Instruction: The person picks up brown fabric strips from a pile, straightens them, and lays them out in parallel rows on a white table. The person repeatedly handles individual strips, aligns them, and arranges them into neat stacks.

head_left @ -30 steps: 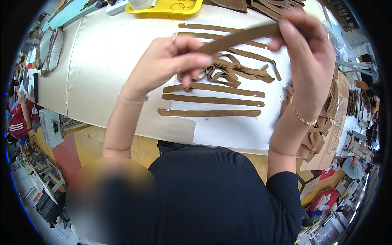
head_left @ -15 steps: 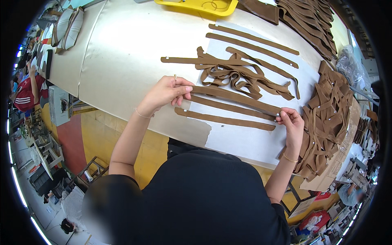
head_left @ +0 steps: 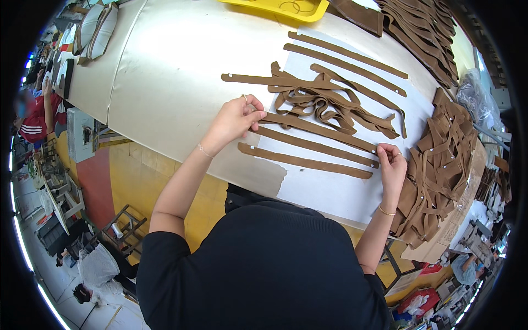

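A long brown fabric strip [head_left: 324, 132] stretches between my hands, just above or on a white sheet [head_left: 308, 188]. My left hand [head_left: 237, 120] is closed on its left end, thumb against fingers. At the other end, my right hand [head_left: 391, 164] pinches the strip's tip. Nearer to me, a second brown strip [head_left: 319, 147] and a third brown strip [head_left: 308, 162] lie roughly parallel to it. Just beyond sits a tangled heap of brown strips [head_left: 297, 98]. Two straight strips lie farther back, one of them the farthest strip [head_left: 352, 54]. Small pale tags mark some ends.
A large pile of brown strips [head_left: 434, 170] rests on cardboard [head_left: 426, 252] to the right. Stacked brown pieces [head_left: 421, 33] and a yellow tray [head_left: 305, 12] are at the back. A clear plastic bag [head_left: 476, 96] is far right. A person in red [head_left: 34, 124] is at far left.
The held strip has come down and lies straighter beside the second strip, whose right end is now uncovered. My left hand has turned slightly at its end. The whole view has shifted a little.
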Demonstrator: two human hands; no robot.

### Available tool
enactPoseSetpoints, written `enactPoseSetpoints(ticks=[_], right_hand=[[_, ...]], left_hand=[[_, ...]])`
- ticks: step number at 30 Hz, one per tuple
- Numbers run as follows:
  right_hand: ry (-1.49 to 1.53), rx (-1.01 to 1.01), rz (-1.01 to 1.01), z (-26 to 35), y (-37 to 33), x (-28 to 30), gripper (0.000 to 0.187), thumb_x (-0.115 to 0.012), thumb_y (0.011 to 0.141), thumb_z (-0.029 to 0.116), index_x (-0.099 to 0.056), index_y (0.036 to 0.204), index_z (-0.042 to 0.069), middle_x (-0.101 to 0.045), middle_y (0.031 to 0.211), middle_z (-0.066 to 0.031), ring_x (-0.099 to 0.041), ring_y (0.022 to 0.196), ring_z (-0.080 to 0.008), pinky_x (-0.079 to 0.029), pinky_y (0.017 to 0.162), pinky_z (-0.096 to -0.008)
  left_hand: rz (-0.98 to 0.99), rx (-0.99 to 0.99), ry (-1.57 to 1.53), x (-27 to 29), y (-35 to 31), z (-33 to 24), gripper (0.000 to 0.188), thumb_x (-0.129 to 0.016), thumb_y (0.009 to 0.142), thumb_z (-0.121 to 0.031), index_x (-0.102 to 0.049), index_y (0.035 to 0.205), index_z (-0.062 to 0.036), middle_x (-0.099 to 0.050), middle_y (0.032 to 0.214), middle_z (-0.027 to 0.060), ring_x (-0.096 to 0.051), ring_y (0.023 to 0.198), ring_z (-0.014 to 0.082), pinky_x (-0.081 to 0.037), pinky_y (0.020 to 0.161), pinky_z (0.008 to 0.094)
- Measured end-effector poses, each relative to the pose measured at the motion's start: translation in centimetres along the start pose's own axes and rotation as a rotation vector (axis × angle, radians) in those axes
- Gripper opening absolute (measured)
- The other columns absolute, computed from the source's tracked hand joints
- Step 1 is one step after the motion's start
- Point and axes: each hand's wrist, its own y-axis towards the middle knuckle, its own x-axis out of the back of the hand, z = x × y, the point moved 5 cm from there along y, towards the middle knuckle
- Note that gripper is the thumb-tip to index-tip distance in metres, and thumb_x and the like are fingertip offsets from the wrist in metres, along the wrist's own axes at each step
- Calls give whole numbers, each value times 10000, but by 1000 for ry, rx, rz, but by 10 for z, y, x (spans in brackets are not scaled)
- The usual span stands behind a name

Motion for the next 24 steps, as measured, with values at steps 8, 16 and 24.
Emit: enactPoseSetpoints(ticks=[8,16,24], right_hand=[[-164,118,-159,25,0,15,201,-725,870,181,-684,1008,41,-496,922,-37,-438,601,-76,-430,603,-231],[54,404,-41,116,25,-21,95,-658,912,94,-660,942,3,-582,842,-9,-485,722,-69,-411,658,-208],[-358,800,258,204,72,-163,174,-683,856,191,-703,952,47,-628,984,-108,-616,940,-276,-476,849,-395]], left_hand=[[-442,-166,378,64,22,4,237,-718,837,-217,-658,978,-36,-586,706,67,-583,649,183,-473,627,331],[-512,-276,503,89,47,13,160,-731,830,-130,-671,911,-6,-563,864,81,-550,728,151,-490,677,292],[-501,-182,302,82,33,6,120,-705,828,-91,-651,869,8,-597,881,120,-603,776,224,-501,743,338]])
